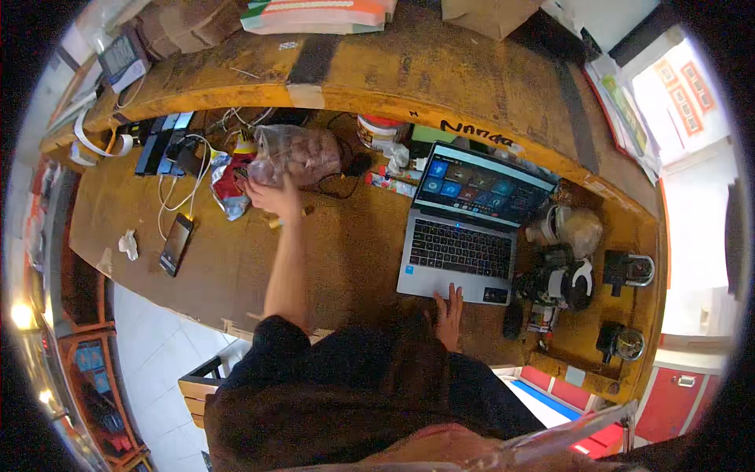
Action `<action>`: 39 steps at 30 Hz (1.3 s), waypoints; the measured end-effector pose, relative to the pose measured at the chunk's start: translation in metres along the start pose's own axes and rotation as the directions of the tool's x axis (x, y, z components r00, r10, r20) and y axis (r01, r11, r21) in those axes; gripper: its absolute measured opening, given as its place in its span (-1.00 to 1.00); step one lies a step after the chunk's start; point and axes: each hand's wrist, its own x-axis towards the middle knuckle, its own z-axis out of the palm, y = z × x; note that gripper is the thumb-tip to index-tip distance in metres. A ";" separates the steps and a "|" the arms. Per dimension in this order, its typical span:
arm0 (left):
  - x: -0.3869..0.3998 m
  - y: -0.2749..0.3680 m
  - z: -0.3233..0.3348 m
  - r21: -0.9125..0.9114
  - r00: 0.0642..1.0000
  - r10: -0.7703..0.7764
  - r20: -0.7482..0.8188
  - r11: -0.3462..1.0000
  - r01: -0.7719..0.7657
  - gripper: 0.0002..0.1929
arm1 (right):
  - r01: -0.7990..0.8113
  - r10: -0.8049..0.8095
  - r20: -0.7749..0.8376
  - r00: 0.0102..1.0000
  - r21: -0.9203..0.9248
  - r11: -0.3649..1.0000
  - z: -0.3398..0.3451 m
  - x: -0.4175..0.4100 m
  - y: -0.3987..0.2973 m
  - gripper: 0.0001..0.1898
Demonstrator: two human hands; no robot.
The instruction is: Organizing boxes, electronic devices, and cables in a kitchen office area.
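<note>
On the wooden desk (pixel 354 259), my left hand (pixel 274 197) touches the near left side of a clear plastic bag (pixel 307 154) with contents I cannot make out. Whether its fingers grip the bag is unclear. A red and blue snack packet (pixel 229 184) lies just left of that hand. My right hand (pixel 450 312) rests with spread fingers at the front edge of an open silver laptop (pixel 460 236), by its touchpad, holding nothing. The laptop's screen (pixel 481 183) is lit and shows rows of tiles. A black computer mouse (pixel 512 320) lies right of that hand.
A phone (pixel 176 245) on a white cable and a crumpled tissue (pixel 128 245) lie at the left. Above the desk's back runs a wooden shelf (pixel 365 71). A tub (pixel 380 131) stands beneath it. Camera-like black gear (pixel 551 277) and two padlock-like objects (pixel 628 268) sit at the right.
</note>
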 end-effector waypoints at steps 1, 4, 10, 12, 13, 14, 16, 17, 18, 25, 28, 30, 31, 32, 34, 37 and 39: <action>0.022 -0.011 0.003 0.084 0.991 -0.101 0.092 0.992 0.093 -0.24 | 0.016 -0.016 -0.002 1.000 -0.002 1.000 -0.002 0.001 -0.002 -0.45; 0.073 -0.037 0.012 0.114 0.915 -0.083 0.394 0.993 0.041 -0.35 | 0.031 -0.032 0.018 0.999 0.011 0.999 -0.005 0.006 -0.008 -0.45; 0.099 -0.033 0.006 -0.508 0.788 0.190 0.585 0.843 0.174 -0.61 | 0.063 -0.065 0.047 0.997 0.041 0.997 -0.010 0.015 -0.019 -0.44; 0.091 -0.013 -0.011 -0.611 0.723 0.179 0.668 0.687 0.394 -0.76 | 0.078 -0.079 0.017 0.997 0.036 0.996 -0.013 0.013 -0.021 -0.45; 0.084 0.000 -0.019 -0.620 0.729 0.139 0.670 0.644 0.447 -0.78 | 0.079 -0.079 0.001 0.997 0.042 0.996 -0.014 0.012 -0.023 -0.46; 0.078 0.014 -0.028 -0.630 0.736 0.103 0.669 0.604 0.488 -0.81 | 0.081 -0.081 -0.002 0.997 0.041 0.996 -0.016 0.011 -0.023 -0.48; 0.070 0.043 -0.042 -0.687 0.734 0.143 0.663 0.507 0.521 -0.85 | 0.079 -0.077 -0.033 0.996 0.063 0.995 -0.020 0.010 -0.023 -0.50; 0.067 0.057 -0.046 -0.728 0.727 0.216 0.652 0.444 0.521 -0.86 | 0.085 -0.081 -0.056 0.995 0.064 0.994 -0.021 0.011 -0.023 -0.50; 0.062 0.066 -0.052 -0.754 0.716 0.273 0.643 0.391 0.528 -0.87 | 0.101 -0.097 -0.059 0.994 0.077 0.992 -0.023 0.011 -0.023 -0.51; 0.041 0.105 -0.117 -0.748 0.668 0.370 0.645 0.485 0.454 -0.95 | 0.164 -0.165 -0.019 0.986 0.255 0.953 -0.038 0.046 -0.051 -0.43; 0.025 0.122 -0.154 -0.834 0.658 0.518 0.546 0.416 0.364 -0.95 | 0.227 -0.274 0.064 0.959 0.400 0.888 -0.036 0.079 -0.080 -0.18; 0.013 0.134 -0.179 -0.821 0.622 0.543 0.564 0.287 0.494 -0.94 | 0.277 -0.308 0.002 0.951 0.432 0.858 -0.025 0.101 -0.103 -0.01; 0.008 0.139 -0.193 -0.798 0.596 0.549 0.586 0.263 0.542 -0.92 | 0.188 -0.242 0.047 0.969 0.495 0.848 -0.021 0.115 -0.109 0.07; 0.003 0.142 -0.208 -0.767 0.568 0.552 0.610 0.231 0.599 -0.90 | 0.141 -0.208 0.062 0.976 0.547 0.825 -0.016 0.129 -0.113 0.15; -0.008 0.149 -0.232 -0.709 0.511 0.582 0.633 0.170 0.685 -0.86 | 0.017 -0.201 0.161 0.966 0.739 0.674 -0.009 0.141 -0.115 0.23; -0.022 0.155 -0.252 -0.675 0.433 0.680 0.591 0.124 0.727 -0.81 | -0.295 -0.274 0.355 0.894 0.926 0.237 -0.004 0.141 -0.110 0.23; -0.026 0.159 -0.254 -0.739 0.406 0.772 0.488 0.119 0.663 -0.80 | -0.524 -0.208 0.513 0.833 0.852 0.003 -0.004 0.135 -0.110 0.18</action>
